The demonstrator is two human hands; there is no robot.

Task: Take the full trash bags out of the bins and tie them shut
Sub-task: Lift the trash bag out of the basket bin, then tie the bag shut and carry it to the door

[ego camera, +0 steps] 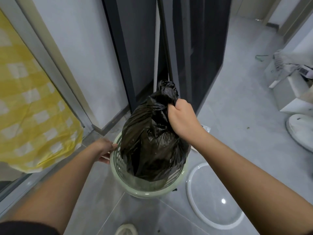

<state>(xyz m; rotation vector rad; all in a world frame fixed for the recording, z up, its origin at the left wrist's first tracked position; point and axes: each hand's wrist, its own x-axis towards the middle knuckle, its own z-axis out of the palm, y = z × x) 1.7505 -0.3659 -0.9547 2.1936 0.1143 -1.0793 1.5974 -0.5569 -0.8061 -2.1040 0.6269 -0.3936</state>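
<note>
A full black trash bag (152, 143) hangs partly out of a pale green perforated bin (147, 192) on the floor; its lower end is still inside the bin. My right hand (182, 116) is closed around the bag's gathered neck, and the bunched top (166, 89) sticks up above my fist. My left hand (105, 150) grips the bin's left rim, fingers curled over the edge.
A yellow checked cloth (30, 106) hangs at the left behind a frame. Dark door panels (194, 48) stand behind the bin. A round white lid (213, 197) lies on the grey floor at the right, with white boxes (291, 92) and a white round object (299, 129) further right. My shoe (126, 229) shows at the bottom.
</note>
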